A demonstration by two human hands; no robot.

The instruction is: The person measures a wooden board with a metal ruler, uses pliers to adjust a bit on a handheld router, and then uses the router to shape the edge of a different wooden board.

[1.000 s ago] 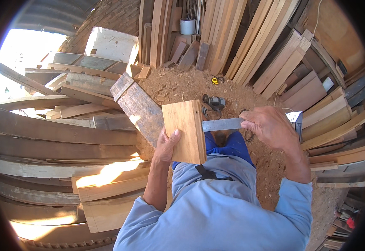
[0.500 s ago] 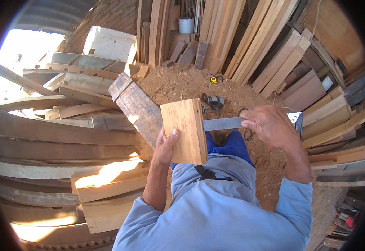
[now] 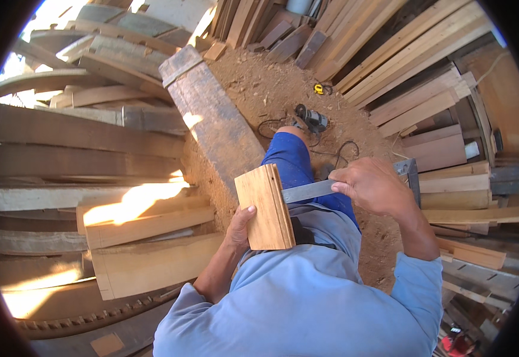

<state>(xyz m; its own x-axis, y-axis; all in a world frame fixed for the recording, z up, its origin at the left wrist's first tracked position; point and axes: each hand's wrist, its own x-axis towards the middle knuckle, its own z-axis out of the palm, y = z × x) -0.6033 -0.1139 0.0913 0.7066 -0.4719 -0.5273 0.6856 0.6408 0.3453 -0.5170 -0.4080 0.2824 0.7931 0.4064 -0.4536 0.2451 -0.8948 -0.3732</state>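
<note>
My left hand [image 3: 240, 229] is closed on a squarish light wooden block [image 3: 262, 211], its thumb on the broad face and the other fingers hidden behind. A long grooved edge of the block shows on its right side. In my right hand [image 3: 375, 187] is a metal try square [image 3: 308, 191], pinched by the blade between thumb and fingers. The blade's left end meets the block's right edge in this view; whether it touches cannot be made out. Beyond my right wrist the square's darker stock [image 3: 413, 178] sticks out.
A worn plank [image 3: 212, 113] slopes in front of me. On the sawdust floor lie a corded power tool [image 3: 311, 119] and a yellow tape measure [image 3: 319, 89]. Stacked boards [image 3: 86, 160] fill the left; timber [image 3: 414, 44] leans at the far right.
My view has shifted, and a bent knee in blue now shows beyond the block. The block has turned, showing more of its grooved edge. Both hands keep their holds.
</note>
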